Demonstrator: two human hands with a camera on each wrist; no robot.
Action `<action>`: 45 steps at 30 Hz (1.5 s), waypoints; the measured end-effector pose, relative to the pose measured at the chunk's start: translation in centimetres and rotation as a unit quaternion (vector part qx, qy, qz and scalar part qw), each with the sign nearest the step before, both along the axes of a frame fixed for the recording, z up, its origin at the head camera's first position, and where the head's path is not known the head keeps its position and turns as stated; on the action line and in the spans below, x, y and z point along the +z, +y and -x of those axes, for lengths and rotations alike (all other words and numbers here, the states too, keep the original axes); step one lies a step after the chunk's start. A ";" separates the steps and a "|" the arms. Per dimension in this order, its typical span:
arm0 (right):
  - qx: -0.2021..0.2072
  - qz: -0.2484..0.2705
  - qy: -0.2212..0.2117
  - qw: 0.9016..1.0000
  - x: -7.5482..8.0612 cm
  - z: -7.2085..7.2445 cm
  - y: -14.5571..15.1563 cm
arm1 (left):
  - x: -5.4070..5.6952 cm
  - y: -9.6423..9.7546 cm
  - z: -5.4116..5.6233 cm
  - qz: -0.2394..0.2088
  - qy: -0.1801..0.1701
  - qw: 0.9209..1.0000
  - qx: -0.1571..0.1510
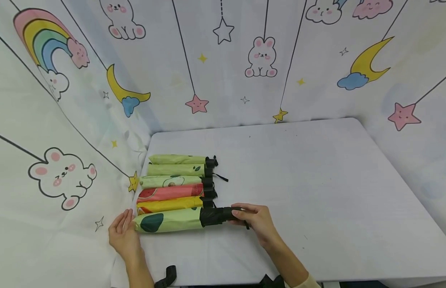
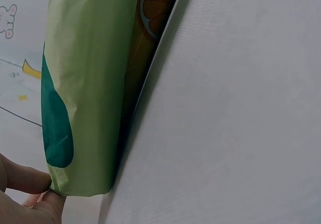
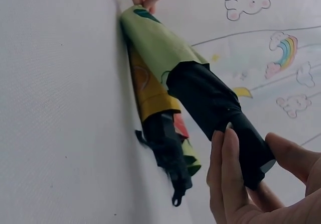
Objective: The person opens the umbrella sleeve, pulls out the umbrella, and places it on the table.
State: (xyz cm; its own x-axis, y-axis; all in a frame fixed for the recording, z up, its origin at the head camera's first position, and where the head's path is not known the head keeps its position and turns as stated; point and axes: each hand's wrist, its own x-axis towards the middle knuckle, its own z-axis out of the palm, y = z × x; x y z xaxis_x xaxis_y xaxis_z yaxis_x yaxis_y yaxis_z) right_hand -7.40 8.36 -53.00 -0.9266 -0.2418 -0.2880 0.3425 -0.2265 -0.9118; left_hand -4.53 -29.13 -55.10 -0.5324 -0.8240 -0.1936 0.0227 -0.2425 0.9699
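A light green folded umbrella (image 1: 172,221) with a dark green patch lies sideways at the near end of a row. Its black handle (image 3: 225,111) points right. My right hand (image 1: 254,219) grips that handle near its tip, thumb on one side and fingers on the other. At the opposite end my left hand (image 1: 124,236) pinches a corner of the green cover (image 2: 88,133). Right behind it lies a yellow umbrella (image 1: 169,205) with an orange-slice print, then a red one (image 1: 172,193) and several more green umbrellas (image 1: 177,170), all with black ends facing right.
The row stands on a white table (image 1: 316,192) along its left edge. A white cloth (image 1: 223,80) printed with rabbits, stars and moons hangs behind and at the sides. A black curved object (image 1: 167,277) sits at the near edge, beside my left forearm.
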 end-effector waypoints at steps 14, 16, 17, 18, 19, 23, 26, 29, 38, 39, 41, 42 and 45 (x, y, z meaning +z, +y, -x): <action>-0.013 -0.012 0.002 1.000 0.7 -0.2 1.7 | 0.0 0.2 -0.1 -0.015 0.018 1.000 0.002; -0.015 -0.015 0.005 1.000 0.8 -0.2 1.9 | -0.1 0.3 -0.1 -0.023 0.021 1.000 0.002; -0.015 -0.016 0.005 1.000 0.8 -0.2 2.0 | -0.1 0.3 0.0 -0.027 0.024 0.999 0.002; -0.015 -0.017 0.005 1.000 0.9 -0.3 2.1 | -0.1 0.3 0.0 -0.030 0.026 0.999 0.002; -0.013 -0.016 0.007 1.000 0.9 -0.3 2.2 | -0.1 0.4 0.0 -0.031 0.027 0.999 0.002; -0.010 -0.006 0.009 1.000 1.1 -0.5 2.7 | 0.0 0.3 0.0 -0.031 0.032 0.999 0.012; -0.010 -0.005 0.013 1.000 1.2 -0.6 3.1 | 0.2 0.2 0.0 -0.033 0.034 0.999 0.018; -0.009 -0.005 0.019 1.000 1.3 -0.6 3.6 | 0.2 0.1 -0.1 -0.036 0.034 0.999 0.019; -0.013 0.010 0.025 1.000 0.6 -0.7 4.9 | 0.2 -0.1 -0.4 -0.030 0.026 0.999 0.017; -0.015 0.012 0.025 1.000 0.5 -0.7 5.0 | 0.2 -0.2 -0.4 -0.030 0.028 0.999 0.017; -0.014 0.012 0.027 0.999 0.5 -0.7 5.3 | 0.1 -0.2 -0.5 -0.029 0.034 0.999 0.020; -0.014 0.013 0.028 0.999 0.5 -0.7 5.5 | 0.1 -0.2 -0.6 -0.029 0.037 0.999 0.020; -0.010 0.014 0.036 0.999 0.6 -0.6 6.0 | 0.1 -0.2 -0.7 -0.032 0.049 0.998 0.027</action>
State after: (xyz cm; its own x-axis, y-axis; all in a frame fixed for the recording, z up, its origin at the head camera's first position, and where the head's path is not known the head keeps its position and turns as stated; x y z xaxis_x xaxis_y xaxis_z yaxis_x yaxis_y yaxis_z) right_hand -6.77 14.35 -52.42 -0.9491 -0.2309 -0.2142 0.2721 -0.2584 -0.9269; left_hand -3.78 -29.37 -55.01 -0.5072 -0.8393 -0.1958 0.1315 -0.2999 0.9449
